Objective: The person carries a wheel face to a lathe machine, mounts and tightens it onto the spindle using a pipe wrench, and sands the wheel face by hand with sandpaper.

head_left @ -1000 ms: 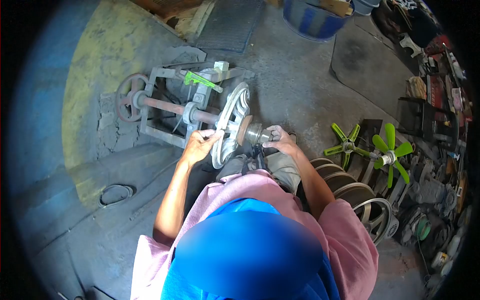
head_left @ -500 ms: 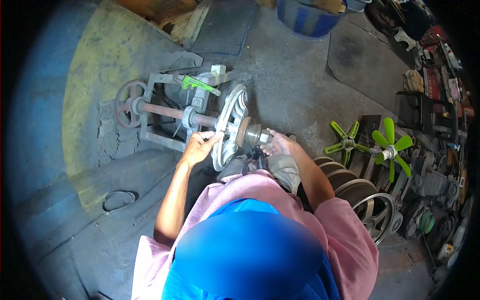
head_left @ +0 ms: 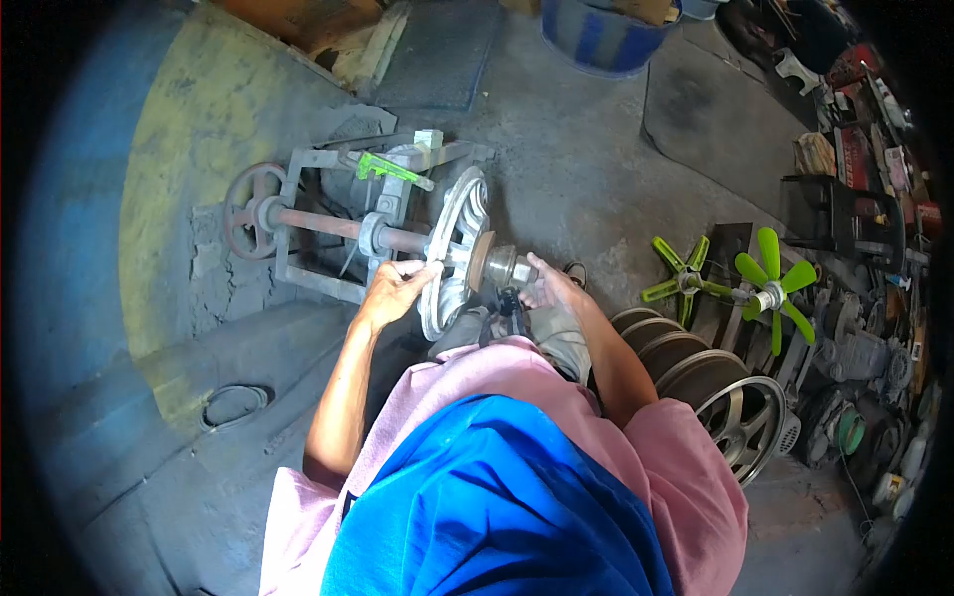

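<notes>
A silver spoked wheel (head_left: 459,253) sits on the reddish shaft (head_left: 323,223) of a metal stand. My left hand (head_left: 397,293) pinches its near-left rim between thumb and fingers. On the wheel's right side are a brown disc (head_left: 480,261) and a shiny metal collar (head_left: 500,266) at the shaft's end. My right hand (head_left: 553,290) has its fingers around the end fitting (head_left: 523,270) beyond the collar, partly covering it. Left along the shaft are a bearing block (head_left: 378,234) and a handwheel (head_left: 254,211).
A bright green piece (head_left: 383,169) lies on the stand's frame. Several wheels (head_left: 740,422) stand in a row to the right, beside green fan-like parts (head_left: 773,286). A blue tub (head_left: 606,40) stands at the back. A coiled loop (head_left: 237,405) lies at lower left.
My right hand has shifted slightly over the fitting at the shaft's end, covering more of it. My left hand stays on the wheel's rim. The view has moved a little.
</notes>
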### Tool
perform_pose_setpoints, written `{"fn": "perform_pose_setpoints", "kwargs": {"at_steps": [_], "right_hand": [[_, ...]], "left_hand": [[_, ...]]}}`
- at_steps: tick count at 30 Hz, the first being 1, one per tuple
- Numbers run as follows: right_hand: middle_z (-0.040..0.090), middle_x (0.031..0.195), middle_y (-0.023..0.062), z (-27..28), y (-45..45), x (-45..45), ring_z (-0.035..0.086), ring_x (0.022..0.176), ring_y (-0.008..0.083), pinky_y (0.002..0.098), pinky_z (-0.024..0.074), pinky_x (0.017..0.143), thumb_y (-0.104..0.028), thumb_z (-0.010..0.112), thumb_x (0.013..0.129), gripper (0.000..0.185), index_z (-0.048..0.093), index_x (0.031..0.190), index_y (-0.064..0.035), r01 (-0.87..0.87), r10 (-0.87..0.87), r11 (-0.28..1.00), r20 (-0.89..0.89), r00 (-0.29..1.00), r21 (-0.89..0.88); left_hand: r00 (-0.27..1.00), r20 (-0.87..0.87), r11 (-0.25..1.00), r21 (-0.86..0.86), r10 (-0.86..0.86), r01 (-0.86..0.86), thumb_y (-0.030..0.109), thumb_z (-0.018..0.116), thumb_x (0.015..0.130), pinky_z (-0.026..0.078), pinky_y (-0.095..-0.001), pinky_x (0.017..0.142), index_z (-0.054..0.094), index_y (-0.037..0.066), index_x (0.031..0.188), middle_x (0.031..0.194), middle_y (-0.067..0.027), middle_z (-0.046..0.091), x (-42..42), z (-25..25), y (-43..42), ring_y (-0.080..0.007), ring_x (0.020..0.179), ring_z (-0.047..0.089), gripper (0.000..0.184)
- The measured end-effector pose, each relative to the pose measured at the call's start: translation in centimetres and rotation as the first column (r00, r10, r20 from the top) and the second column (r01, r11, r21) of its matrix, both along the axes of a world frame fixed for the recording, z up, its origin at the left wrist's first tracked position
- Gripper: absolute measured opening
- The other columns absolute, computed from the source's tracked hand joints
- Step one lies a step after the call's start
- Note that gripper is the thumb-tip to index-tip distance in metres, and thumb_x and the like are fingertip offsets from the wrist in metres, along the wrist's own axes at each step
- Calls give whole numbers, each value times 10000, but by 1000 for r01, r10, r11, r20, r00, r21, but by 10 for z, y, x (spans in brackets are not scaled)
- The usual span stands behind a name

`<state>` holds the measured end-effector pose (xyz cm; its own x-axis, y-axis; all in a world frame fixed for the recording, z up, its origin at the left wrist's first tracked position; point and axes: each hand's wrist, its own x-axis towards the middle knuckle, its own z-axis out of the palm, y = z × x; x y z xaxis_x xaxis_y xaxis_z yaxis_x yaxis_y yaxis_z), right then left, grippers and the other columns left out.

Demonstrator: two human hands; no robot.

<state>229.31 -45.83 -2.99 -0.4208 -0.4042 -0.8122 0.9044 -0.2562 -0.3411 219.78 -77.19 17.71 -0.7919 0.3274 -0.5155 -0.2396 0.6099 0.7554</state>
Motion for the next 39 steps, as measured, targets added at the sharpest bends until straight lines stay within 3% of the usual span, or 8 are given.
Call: {"fn": "perform_pose_setpoints", "kwargs": {"at_steps": [3,7,9,13,15,16,32,39], "right_hand": [[701,943,131,-38,-2,-3,604,622,174,289,478,529,-714,309,1045,698,575,1310,-125,-26,29,976,9,1000,-216],[703,960,134,-23,1,-11,622,596,187,320,491,489,-720,343,1036,717,593,1294,-100,-50,51,985,0,999,-162],[701,1020,127,-4,0,-18,691,775,205,322,554,596,-674,411,1042,669,582,1344,-102,-165,195,936,-67,979,310],[678,1197,144,29,-11,-4,695,1028,244,365,589,794,-579,661,960,696,532,1422,-76,169,38,898,-452,891,407],[614,1365,153,65,-13,5,630,1200,295,404,530,993,-462,876,778,844,532,1434,-57,206,496,644,-607,621,737],[568,1428,178,62,-17,7,612,1237,342,422,463,1095,-430,947,657,978,522,1451,-49,227,495,658,-639,589,718],[549,1468,256,61,-33,-1,510,1389,387,441,396,1178,-530,933,653,1015,552,1469,-62,206,336,751,-632,698,627],[542,1458,202,58,-37,11,547,1330,390,435,445,1124,-456,927,679,1011,482,1508,-86,202,543,565,-545,639,800]], "left_hand": [[1000,0,1000,-26,-17,17,380,736,971,503,-309,731,787,-7,1091,831,-41,748,-1,0,-1,-87,781,598,409],[999,-40,1000,-18,-10,9,415,731,970,500,-309,729,787,0,1098,810,-33,735,1,0,0,-86,774,586,438],[1000,-19,999,-34,-16,15,420,729,972,498,-307,730,786,1,1098,801,-27,724,0,0,0,-86,771,580,441],[1000,26,1000,-26,-9,10,428,724,976,492,-305,729,775,-7,1107,789,1,691,2,-2,-1,-83,761,562,457],[1000,22,999,43,17,-18,419,708,994,485,-293,715,771,-10,1079,810,7,706,7,-7,4,-74,750,566,442],[994,85,996,57,69,-74,411,700,1003,484,-286,709,771,-7,1058,822,2,719,9,-1,10,-68,750,572,428],[975,45,967,120,219,-223,363,695,1015,468,-241,579,757,12,984,782,-12,714,17,-4,22,-60,664,619,358],[973,24,961,153,230,-231,390,692,1011,405,-237,532,760,8,958,764,-17,714,18,-12,18,-43,605,554,392]]}}
